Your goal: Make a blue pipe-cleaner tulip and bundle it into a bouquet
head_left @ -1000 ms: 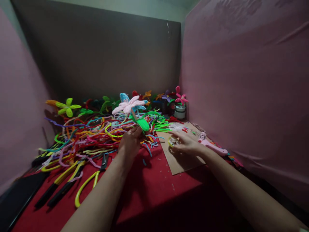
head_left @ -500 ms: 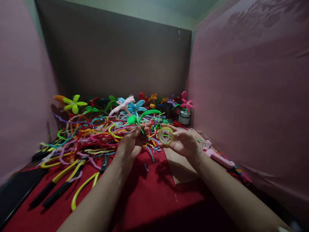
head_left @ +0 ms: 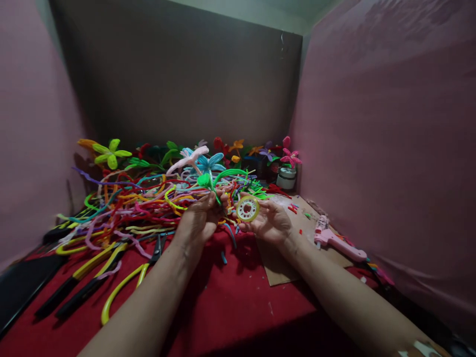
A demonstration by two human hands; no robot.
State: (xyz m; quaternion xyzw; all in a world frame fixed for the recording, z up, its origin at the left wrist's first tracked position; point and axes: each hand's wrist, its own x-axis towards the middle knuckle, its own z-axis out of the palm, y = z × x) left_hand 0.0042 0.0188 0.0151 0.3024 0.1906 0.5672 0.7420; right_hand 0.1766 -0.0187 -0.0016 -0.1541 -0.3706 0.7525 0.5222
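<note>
My left hand (head_left: 203, 213) is closed around the green stem of a pipe-cleaner flower (head_left: 208, 163), which has blue and pale pink petals at the top and green leaves below. Held upright in my right hand (head_left: 271, 218) is a roll of yellowish tape (head_left: 247, 208) on a white core with holes, gripped at its right edge. The roll is just to the right of the stem, and whether tape runs between them I cannot tell. A big heap of coloured pipe cleaners (head_left: 145, 198) lies behind and left of my left hand.
Pliers (head_left: 84, 277) and yellow-handled scissors (head_left: 124, 285) lie at the left on the red cloth (head_left: 230, 307). A pink glue gun (head_left: 340, 243) rests at the right near brown cardboard (head_left: 277, 267). Finished flowers (head_left: 112, 154) and a small white pot (head_left: 286, 177) stand at the back.
The tape roll has moved slightly left, closer to the stem, and turned so its face shows differently. My left hand keeps hold of the flower. The view has shifted a little.
</note>
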